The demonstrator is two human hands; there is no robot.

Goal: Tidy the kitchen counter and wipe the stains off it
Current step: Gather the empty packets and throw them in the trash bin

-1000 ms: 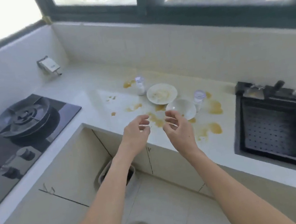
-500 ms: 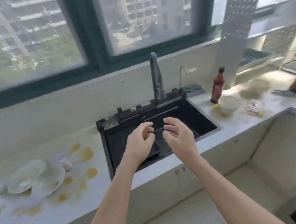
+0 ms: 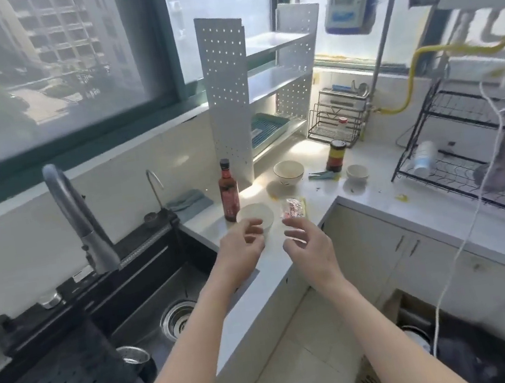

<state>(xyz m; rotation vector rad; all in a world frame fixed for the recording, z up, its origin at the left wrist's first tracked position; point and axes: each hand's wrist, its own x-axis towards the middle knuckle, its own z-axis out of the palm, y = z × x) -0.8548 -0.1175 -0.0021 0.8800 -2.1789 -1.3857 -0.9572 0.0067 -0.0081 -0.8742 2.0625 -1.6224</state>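
1. While both arms reach out over the counter (image 3: 292, 267), neither hand has anything in it: the left hand (image 3: 240, 252) and right hand (image 3: 310, 248) hover side by side with fingers loosely curled and spread, gripping nothing.
2. Taking the black sink (image 3: 149, 298) as the landmark, the hands are just past its right edge, above the white counter strip there.
3. Right of the sink, a small white bowl (image 3: 257, 218) sits on the counter, just beyond the left hand's fingertips. Can't tell if they touch it.
4. A red sauce bottle (image 3: 228, 191) stands upright just behind that bowl, near the sink's far right corner.
5. A small red-and-white packet (image 3: 293, 209) lies flat beside the bowl, on the side away from the sink, just past the right hand.
6. Further from the sink: a bigger bowl (image 3: 288, 171), a dark-lidded jar (image 3: 336, 155) and a small cup-like bowl (image 3: 357, 172), with yellowish stains (image 3: 402, 197) dotted around.
7. A grey-blue cloth (image 3: 189, 202) lies folded behind the sink's right end, by the wall.
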